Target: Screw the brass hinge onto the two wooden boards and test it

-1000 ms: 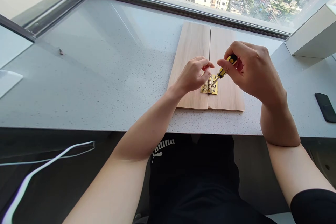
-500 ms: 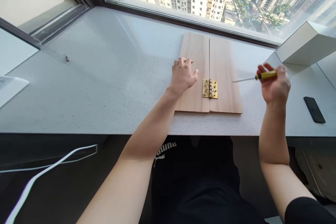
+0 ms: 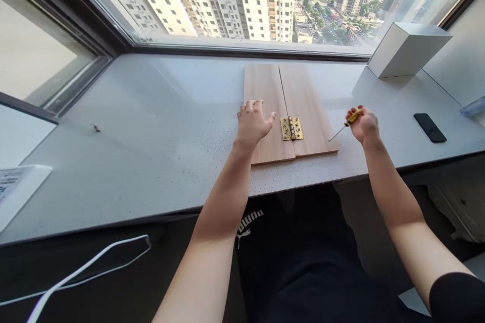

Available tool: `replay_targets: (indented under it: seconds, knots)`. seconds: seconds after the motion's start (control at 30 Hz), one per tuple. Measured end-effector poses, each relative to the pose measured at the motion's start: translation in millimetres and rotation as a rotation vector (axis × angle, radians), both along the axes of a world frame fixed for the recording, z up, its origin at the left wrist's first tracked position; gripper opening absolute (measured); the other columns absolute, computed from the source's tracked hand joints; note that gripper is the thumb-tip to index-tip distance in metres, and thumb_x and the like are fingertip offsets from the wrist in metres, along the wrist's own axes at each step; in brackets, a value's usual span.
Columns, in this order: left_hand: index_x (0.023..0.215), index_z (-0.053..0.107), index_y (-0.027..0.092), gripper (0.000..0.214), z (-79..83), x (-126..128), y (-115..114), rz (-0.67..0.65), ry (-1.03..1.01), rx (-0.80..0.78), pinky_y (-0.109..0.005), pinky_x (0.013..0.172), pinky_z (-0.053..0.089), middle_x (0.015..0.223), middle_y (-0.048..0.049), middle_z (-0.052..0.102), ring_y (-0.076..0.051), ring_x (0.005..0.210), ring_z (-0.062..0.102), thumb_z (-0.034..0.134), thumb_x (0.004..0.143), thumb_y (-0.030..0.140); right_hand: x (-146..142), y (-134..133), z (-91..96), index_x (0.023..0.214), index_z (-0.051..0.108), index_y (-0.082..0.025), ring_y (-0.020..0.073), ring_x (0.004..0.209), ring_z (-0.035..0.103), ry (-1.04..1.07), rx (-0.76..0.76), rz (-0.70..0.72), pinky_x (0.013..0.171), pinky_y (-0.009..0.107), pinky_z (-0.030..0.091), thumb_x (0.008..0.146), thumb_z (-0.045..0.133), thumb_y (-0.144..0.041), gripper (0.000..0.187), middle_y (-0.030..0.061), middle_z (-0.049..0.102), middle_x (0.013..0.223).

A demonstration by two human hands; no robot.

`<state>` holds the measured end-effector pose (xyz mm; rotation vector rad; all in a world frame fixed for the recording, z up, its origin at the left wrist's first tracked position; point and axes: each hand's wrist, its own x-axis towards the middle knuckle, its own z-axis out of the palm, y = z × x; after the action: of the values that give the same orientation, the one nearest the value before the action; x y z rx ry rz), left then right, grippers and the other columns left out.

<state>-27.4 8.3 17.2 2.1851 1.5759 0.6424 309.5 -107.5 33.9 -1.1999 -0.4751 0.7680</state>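
Two light wooden boards (image 3: 306, 106) lie side by side on the grey speckled sill (image 3: 159, 126), joined near their front end by a brass hinge (image 3: 291, 128). My left hand (image 3: 252, 123) rests flat on the left board, fingers spread, just left of the hinge. My right hand (image 3: 362, 123) is closed around a small yellow-handled screwdriver (image 3: 343, 127) to the right of the boards, low over the sill. The screwdriver's metal tip points down-left toward the right board's edge.
A black phone (image 3: 429, 127) lies on the sill at the right. A white box (image 3: 407, 48) stands at the back right by the window. A small dark speck (image 3: 97, 128) lies at the left, a white paper-like item (image 3: 17, 189) at the far left edge, and a white cable (image 3: 87, 268) hangs below.
My right hand lifted the screwdriver off the hinge and carried it right, down beside the boards. My left hand let go of the hinge and flattened on the left board.
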Motion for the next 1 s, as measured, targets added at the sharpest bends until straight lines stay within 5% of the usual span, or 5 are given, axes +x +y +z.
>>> replay_targets:
  seconds: [0.2,0.33,0.47,0.67,1.0]
  knots:
    - [0.168,0.061,0.017,0.065,-2.9,-15,-21,0.033,-0.031,0.022,-0.066,0.142,0.038,0.177,-0.0269,0.057,-0.05,0.168,0.05,0.062,0.111,0.048,-71,116,5.2,0.107,0.03,-0.033,0.012,0.095,0.078,0.157,-0.029,0.009,0.087,0.025,0.07,0.116,0.05,-0.006,0.035,-0.0047,0.071,0.097]
    - [0.164,0.063,0.019,0.059,-11.1,-26,-31,0.061,-0.037,0.023,-0.066,0.143,0.038,0.175,-0.0249,0.061,-0.048,0.168,0.052,0.059,0.111,0.045,-89,146,2.7,0.11,0.035,-0.032,0.011,0.091,0.078,0.085,-0.08,0.041,0.082,0.023,0.069,0.125,0.051,-0.017,0.027,-0.0037,0.076,0.099]
    - [0.163,0.063,0.015,0.061,-19.4,-28,-30,0.078,-0.02,0.01,-0.064,0.144,0.04,0.174,-0.0282,0.06,-0.048,0.166,0.054,0.059,0.111,0.046,-43,131,2.9,0.125,0.053,-0.027,0.0094,0.082,0.071,-0.137,-0.161,-0.064,0.07,0.02,0.062,0.127,0.059,-0.029,0.006,0.0003,0.08,0.117]
    - [0.166,0.063,0.015,0.067,-32.4,-21,-26,0.078,0.02,0.0,-0.068,0.142,0.042,0.177,-0.0295,0.057,-0.052,0.168,0.051,0.065,0.109,0.049,29,94,-14.2,0.149,0.076,-0.023,0.0277,0.127,0.079,-0.496,-0.372,-0.024,0.108,0.05,0.071,0.116,0.081,-0.046,0.041,0.0128,0.076,0.152]
    - [0.169,0.063,0.004,0.071,-42.2,-40,-61,0.094,0.075,0.048,-0.068,0.145,0.041,0.184,-0.0328,0.05,-0.05,0.17,0.052,0.064,0.11,0.044,1,30,-42.0,0.146,0.076,-0.02,0.0354,0.152,0.067,-0.97,-0.309,0.066,0.128,0.063,0.057,0.114,0.081,-0.041,0.039,0.0139,0.072,0.16]
